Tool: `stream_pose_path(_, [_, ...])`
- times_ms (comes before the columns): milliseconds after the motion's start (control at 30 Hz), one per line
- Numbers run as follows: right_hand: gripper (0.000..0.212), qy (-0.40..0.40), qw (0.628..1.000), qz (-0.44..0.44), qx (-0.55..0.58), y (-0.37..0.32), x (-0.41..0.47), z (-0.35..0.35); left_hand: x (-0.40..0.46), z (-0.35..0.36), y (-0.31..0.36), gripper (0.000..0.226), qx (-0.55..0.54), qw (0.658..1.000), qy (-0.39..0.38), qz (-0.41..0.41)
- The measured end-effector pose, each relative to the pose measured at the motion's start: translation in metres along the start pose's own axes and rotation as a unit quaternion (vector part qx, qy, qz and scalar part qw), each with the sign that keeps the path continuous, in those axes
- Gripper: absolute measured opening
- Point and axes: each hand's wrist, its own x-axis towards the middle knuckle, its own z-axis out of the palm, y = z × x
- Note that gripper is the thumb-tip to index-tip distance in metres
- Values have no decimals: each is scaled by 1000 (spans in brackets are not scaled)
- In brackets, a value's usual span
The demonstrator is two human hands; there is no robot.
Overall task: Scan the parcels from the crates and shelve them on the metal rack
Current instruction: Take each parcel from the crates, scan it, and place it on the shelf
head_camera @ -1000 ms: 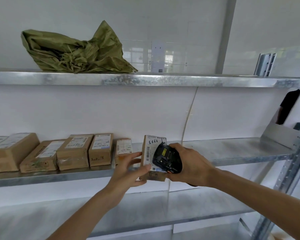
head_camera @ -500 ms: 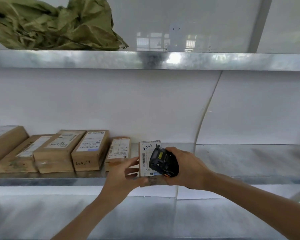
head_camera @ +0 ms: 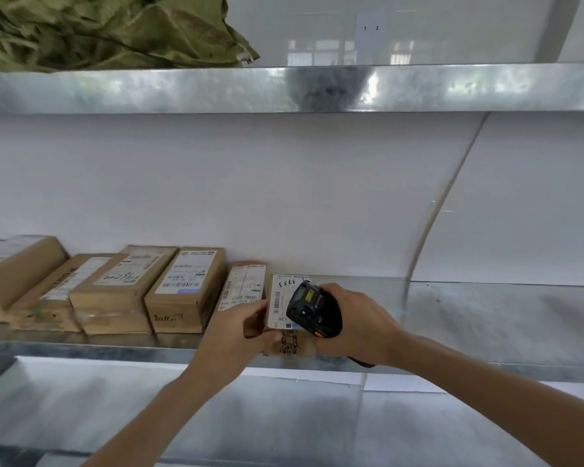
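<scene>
Forearms reach up from the lower edge toward the middle shelf (head_camera: 81, 348) of the metal rack. Left hand (head_camera: 231, 335) holds the near left edge of a small parcel (head_camera: 282, 298), fingers curled round it. Right hand (head_camera: 358, 326) has its fingers wrapped round a black scanner (head_camera: 312, 310) lying against the parcel's white label. That parcel sits at the shelf's front edge, just right of a row of cardboard boxes (head_camera: 182, 291). Above, a crumpled green sack (head_camera: 108, 28) rests on the upper shelf (head_camera: 452, 89).
</scene>
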Motion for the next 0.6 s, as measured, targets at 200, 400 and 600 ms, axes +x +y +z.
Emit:
stream_pose_path(200, [90, 0, 1000, -2, 0, 0, 12, 0, 17, -6, -10, 51, 170, 984, 18, 40])
stream_pose_path(400, [83, 5, 1000, 0, -7, 5, 26, 2, 32, -8, -21, 66, 185, 981, 17, 47])
stream_pose_path(600, [76, 11, 1000, 0, -8, 11, 43, 5, 41, -5, -21, 58, 96, 995, 15, 12])
